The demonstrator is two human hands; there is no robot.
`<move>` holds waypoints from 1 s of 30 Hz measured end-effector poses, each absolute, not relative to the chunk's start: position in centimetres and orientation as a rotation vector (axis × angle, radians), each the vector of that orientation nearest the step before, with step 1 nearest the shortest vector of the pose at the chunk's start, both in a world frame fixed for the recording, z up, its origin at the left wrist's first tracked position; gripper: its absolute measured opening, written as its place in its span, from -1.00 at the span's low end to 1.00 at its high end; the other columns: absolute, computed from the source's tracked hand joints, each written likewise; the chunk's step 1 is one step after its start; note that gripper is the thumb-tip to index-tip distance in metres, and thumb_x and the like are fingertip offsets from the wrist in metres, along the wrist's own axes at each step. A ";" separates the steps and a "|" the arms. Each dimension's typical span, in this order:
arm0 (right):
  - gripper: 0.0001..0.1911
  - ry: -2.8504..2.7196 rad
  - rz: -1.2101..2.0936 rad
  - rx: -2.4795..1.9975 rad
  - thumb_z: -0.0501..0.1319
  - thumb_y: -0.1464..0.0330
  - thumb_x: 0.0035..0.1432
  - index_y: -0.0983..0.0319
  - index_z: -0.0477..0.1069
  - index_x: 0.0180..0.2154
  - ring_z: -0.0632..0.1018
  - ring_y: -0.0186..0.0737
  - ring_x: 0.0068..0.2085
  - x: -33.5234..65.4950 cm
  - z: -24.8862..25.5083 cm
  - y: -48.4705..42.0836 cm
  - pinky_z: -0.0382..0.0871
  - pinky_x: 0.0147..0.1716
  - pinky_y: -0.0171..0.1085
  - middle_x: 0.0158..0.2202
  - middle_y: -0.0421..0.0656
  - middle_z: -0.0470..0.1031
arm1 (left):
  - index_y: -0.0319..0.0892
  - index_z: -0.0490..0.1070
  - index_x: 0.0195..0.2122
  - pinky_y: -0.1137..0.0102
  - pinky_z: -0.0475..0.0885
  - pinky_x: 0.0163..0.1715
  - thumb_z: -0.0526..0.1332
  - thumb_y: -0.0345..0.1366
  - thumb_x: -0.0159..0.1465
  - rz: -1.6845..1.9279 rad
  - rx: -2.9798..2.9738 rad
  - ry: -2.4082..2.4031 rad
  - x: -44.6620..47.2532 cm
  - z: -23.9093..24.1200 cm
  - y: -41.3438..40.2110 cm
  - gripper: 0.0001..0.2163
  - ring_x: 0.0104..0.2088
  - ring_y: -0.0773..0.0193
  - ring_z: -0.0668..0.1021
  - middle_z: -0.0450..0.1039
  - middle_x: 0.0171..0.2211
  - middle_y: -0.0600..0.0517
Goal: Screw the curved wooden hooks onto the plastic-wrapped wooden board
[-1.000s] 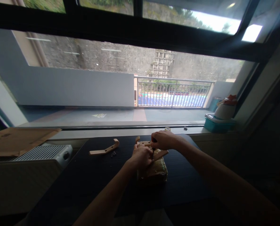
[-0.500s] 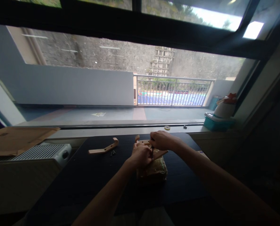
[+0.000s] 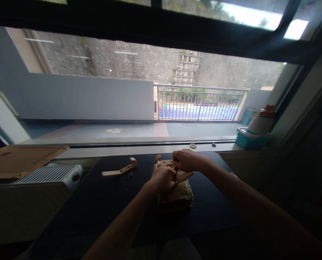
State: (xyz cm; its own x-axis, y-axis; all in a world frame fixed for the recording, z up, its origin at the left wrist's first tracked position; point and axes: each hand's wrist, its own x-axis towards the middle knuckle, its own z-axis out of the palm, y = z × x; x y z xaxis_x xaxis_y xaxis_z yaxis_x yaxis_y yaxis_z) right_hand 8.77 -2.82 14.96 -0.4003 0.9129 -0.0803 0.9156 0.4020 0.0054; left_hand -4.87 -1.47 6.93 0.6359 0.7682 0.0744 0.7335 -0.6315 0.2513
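My right hand (image 3: 187, 160) is closed around the top of an upright screwdriver (image 3: 176, 174), whose dark shaft points down; its handle is hidden in the fist. Close beside the shaft, my left hand (image 3: 163, 177) is closed on a wooden hook piece (image 3: 166, 163), and its fingers cover much of it. Another flat wooden part (image 3: 185, 176) sticks out to the right beneath the hands. All this rests on a tape-wrapped brown block (image 3: 177, 196). To the left lies a second bent wooden hook (image 3: 120, 172) with dark holes, and several small screws (image 3: 130, 175) lie near it.
The dark table (image 3: 109, 202) stands against a window sill (image 3: 128, 150). On the sill are a roll of tape (image 3: 193, 146), a small dark object (image 3: 214, 144) and a teal box (image 3: 251, 140) with a white container on it. A radiator (image 3: 49, 180) bearing cardboard (image 3: 22, 159) is at left.
The camera view has shifted very slightly. Both hands and the screwdriver keep nearly the same place on the wood, and nothing has been picked up or let go.
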 end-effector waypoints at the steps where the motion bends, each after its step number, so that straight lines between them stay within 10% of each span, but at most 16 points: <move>1: -0.76 2.566 -0.057 1.696 0.04 0.32 0.16 0.29 0.41 -0.23 0.48 -0.24 -0.32 8.8 14.8 -2.8 0.17 -0.45 -0.36 -0.29 -0.04 0.51 | -0.04 0.52 -0.42 0.01 0.13 0.01 0.17 -0.24 0.06 0.266 2.665 1.232 -4.9 6.8 -1.4 -0.86 -0.04 -0.02 0.38 0.52 -0.32 0.01; 30: -0.71 2.535 -0.071 1.670 0.09 0.23 0.13 0.25 0.43 -0.19 0.48 -0.23 -0.34 9.2 16.2 -3.0 0.18 -0.45 -0.35 -0.28 -0.08 0.53 | -0.03 0.52 -0.40 -0.02 0.06 0.06 0.18 -0.23 0.07 0.260 2.671 1.217 -4.9 6.9 -1.5 -0.87 -0.06 0.03 0.39 0.52 -0.31 0.04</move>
